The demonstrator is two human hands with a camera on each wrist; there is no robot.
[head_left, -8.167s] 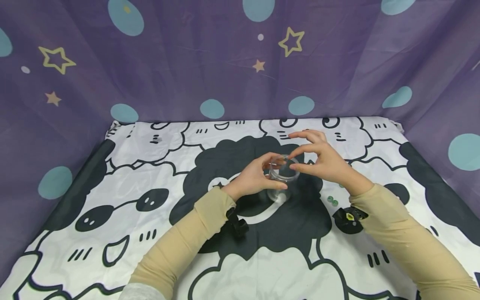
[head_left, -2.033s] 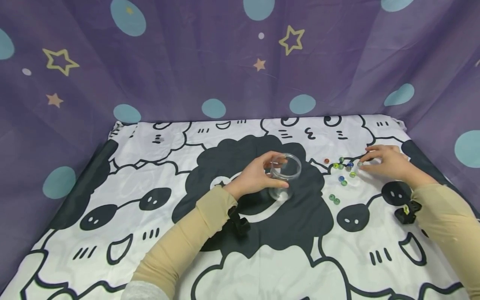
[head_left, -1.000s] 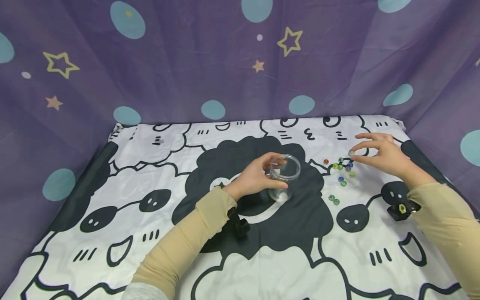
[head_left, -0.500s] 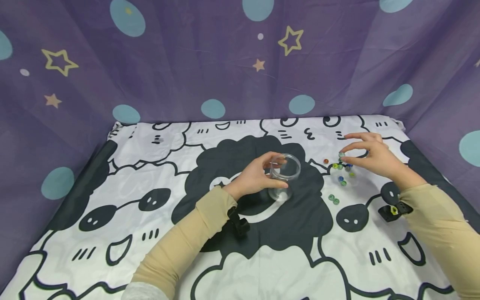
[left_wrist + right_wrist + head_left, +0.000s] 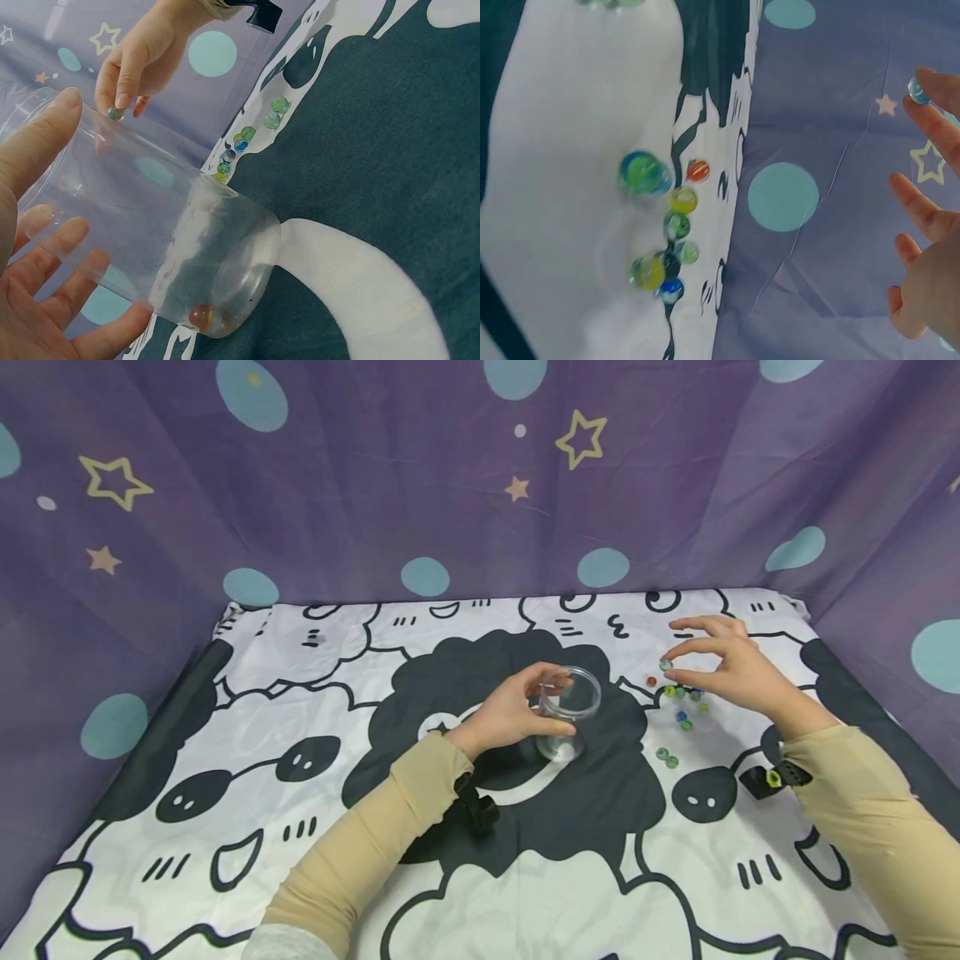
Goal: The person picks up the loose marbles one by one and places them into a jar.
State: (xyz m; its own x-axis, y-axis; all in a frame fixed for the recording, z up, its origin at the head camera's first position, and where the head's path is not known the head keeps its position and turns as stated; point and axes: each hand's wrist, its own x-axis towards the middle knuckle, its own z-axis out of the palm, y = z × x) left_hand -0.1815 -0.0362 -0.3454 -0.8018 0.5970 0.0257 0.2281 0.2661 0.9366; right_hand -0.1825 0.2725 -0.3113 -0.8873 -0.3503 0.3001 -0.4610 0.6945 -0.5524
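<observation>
My left hand [image 5: 501, 717] grips a clear jar [image 5: 561, 745] around its upper part, fingers on the far side and thumb on the near side. Its open mouth faces up, and its base is down at the dark patch of the cloth. In the left wrist view a reddish-brown marble [image 5: 200, 315] lies at the jar's bottom. To the right, my right hand [image 5: 738, 672] pinches a clear bluish glass marble [image 5: 918, 91] between thumb and forefinger, above the cloth. Loose marbles [image 5: 680, 692] lie just below this hand, some hidden behind its fingers.
A red-orange marble [image 5: 651, 681] lies at the left of the loose group. Closer to me, a pair of green marbles [image 5: 667, 757] sits apart. The printed cloth [image 5: 517, 910] covers the table, and a purple curtain [image 5: 360, 485] rises behind it.
From the jar's mouth my right hand went out to the marbles at the right and picked one up. It has since moved left with that marble. My left hand keeps holding the jar in place.
</observation>
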